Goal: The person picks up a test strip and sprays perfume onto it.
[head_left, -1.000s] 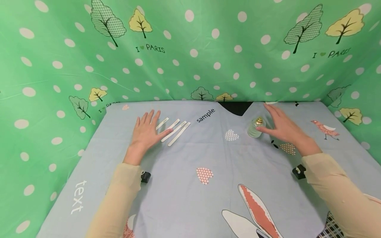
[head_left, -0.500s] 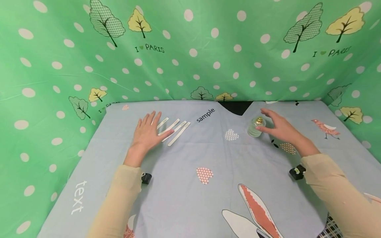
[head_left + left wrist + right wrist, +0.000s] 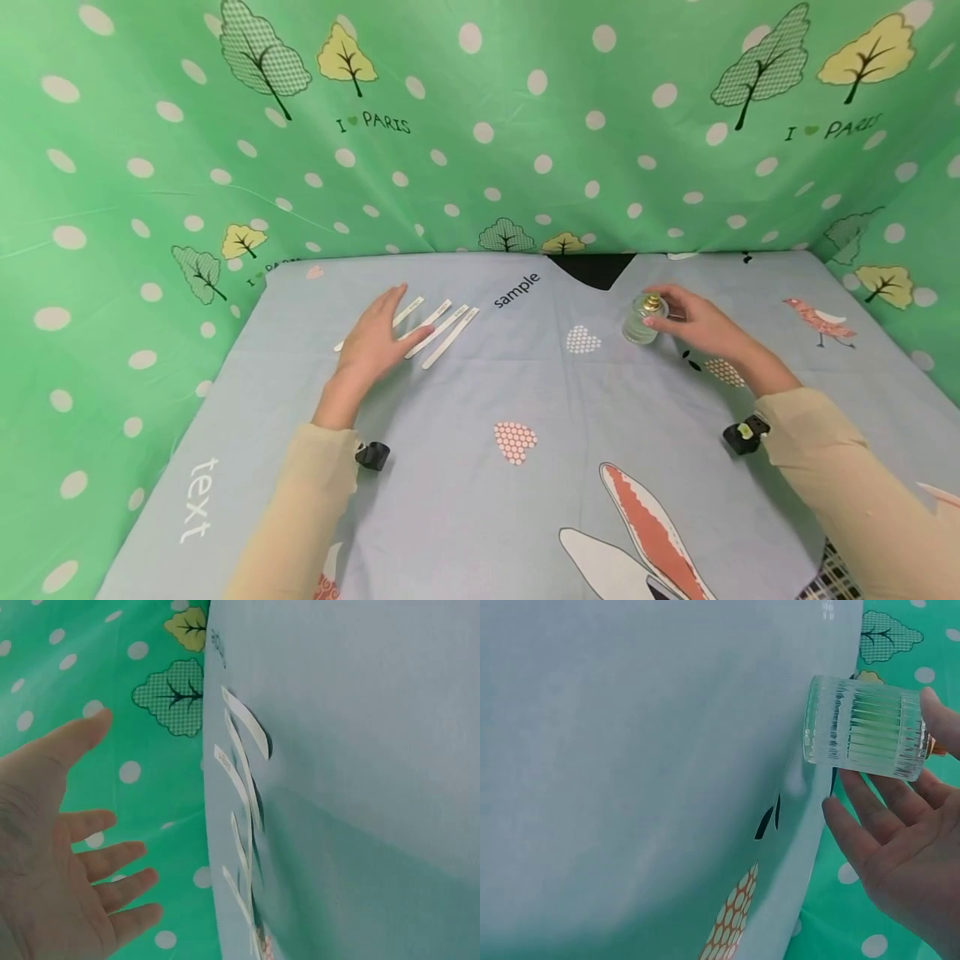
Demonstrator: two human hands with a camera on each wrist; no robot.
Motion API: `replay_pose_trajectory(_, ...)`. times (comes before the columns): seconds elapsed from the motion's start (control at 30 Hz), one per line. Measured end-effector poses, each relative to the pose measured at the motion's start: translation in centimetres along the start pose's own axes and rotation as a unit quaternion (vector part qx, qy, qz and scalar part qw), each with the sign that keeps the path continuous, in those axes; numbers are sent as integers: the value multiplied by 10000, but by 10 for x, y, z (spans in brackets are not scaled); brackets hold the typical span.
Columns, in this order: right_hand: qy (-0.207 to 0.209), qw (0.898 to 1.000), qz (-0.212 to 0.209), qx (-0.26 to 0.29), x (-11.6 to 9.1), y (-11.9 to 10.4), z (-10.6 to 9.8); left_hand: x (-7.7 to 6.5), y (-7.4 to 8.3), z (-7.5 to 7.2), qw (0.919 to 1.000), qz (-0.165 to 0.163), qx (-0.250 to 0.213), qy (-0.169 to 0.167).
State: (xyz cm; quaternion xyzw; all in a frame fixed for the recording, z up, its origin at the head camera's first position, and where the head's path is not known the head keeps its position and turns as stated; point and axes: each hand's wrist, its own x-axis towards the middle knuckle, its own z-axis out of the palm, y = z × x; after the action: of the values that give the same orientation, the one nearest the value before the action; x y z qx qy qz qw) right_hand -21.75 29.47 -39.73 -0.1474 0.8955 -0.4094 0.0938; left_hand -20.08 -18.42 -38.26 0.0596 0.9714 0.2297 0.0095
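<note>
A clear ribbed glass perfume bottle (image 3: 636, 327) with a gold top stands on the blue-grey cloth, right of centre. My right hand (image 3: 701, 323) grips it from the right, thumb across the near side and fingers behind. In the right wrist view the thumb lies at the shoulder of the bottle (image 3: 862, 729), with fingertips partly hidden behind the glass. Several narrow white paper strips (image 3: 452, 337) with small printed labels lie slanted in a row at left. My left hand (image 3: 369, 343) hovers over the leftmost strips with its fingers extended, holding nothing.
The printed cloth (image 3: 450, 500) covers the table, with a green dotted curtain (image 3: 480, 183) rising along its back and sides. A small black device (image 3: 372, 456) sits at the left wrist and another black device (image 3: 744, 435) at the right.
The right fingers have curled in behind the perfume bottle, closing the gap around it. The left hand has turned more edge-on above the strips. Bottle and strips stay in place.
</note>
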Motion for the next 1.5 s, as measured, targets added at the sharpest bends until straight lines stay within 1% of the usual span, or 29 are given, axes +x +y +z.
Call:
replay_pose_trajectory(0.1, -20, 10000, 51, 43, 0, 0, 0, -3, 2, -1, 9993, -91, -325, 128)
replay_pose_trajectory(0.2, -45, 9999, 123, 61, 1, -1, 0, -5, 2, -1, 9979, -204, -554, 251)
replay_pose_trajectory(0.43, -99, 9996, 193, 178, 2, -2, 0, -8, 2, 1, 9949, -204, -929, 346)
replay_pose_trajectory(0.67, -142, 9993, 267, 218, 4, -2, 0, -7, 3, 4, 9936, -151, -1051, 382)
replay_pose_trajectory(1.03, -147, 9994, 279, 171, 4, -1, 0, -9, 2, 10, 9905, -227, -1314, 348)
replay_pose_trajectory(1.23, -141, 9994, 288, 143, 3, -2, -1, -10, 4, 13, 9924, -134, -1156, 398)
replay_pose_trajectory(1.3, -131, 9994, 277, 137, 2, -1, -1, -10, 4, 14, 9928, -122, -1129, 384)
replay_pose_trajectory(1.5, -110, 9994, 276, 153, 0, 0, -1, -11, 5, 18, 9902, -133, -1367, 247)
